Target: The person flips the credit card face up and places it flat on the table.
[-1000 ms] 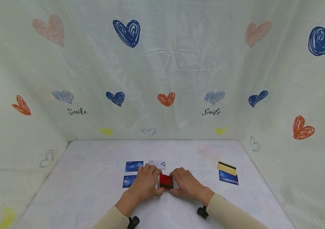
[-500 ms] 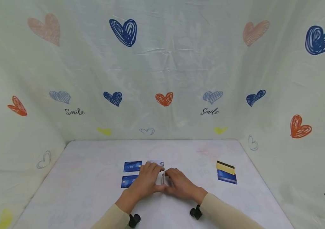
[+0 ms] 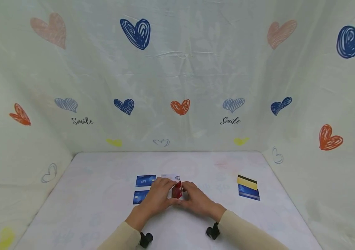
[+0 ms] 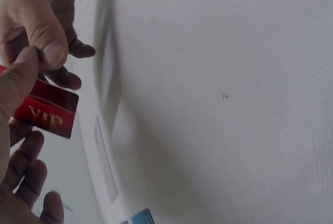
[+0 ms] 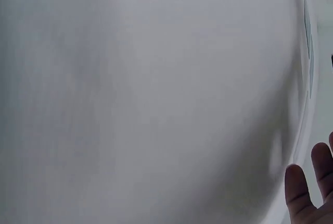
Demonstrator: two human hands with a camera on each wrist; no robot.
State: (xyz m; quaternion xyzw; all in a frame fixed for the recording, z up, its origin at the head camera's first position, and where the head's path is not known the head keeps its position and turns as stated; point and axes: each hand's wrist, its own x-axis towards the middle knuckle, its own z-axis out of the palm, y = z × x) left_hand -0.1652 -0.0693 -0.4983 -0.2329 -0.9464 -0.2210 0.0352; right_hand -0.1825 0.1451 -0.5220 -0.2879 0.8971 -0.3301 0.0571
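Observation:
A red card (image 3: pixel 176 190) stands tilted between the two hands above the table; in the left wrist view gold "VIP" letters show on the red card (image 4: pixel 49 110). My left hand (image 3: pixel 156 195) pinches it, with the thumb laid across its face. From the other side my right hand (image 3: pixel 198 202) grips its edge with thumb and fingertips, close to the left thumb. Part of the card is hidden by the fingers. The right wrist view catches only a few fingers of the right hand (image 5: pixel 307 193).
Two blue cards, an upper blue card (image 3: pixel 146 181) and a lower blue card (image 3: pixel 140 197), lie left of the hands. A pale card (image 3: pixel 168 176) lies just behind them. On the right, a yellow card (image 3: pixel 247 182) overlaps another blue card (image 3: pixel 248 193) on the white table (image 3: pixel 102 208).
The red card turns over between the hands: its striped side faced up at first, then it stood edge-on, and now its chip side shows. The right hand moved left, closer to the left hand.

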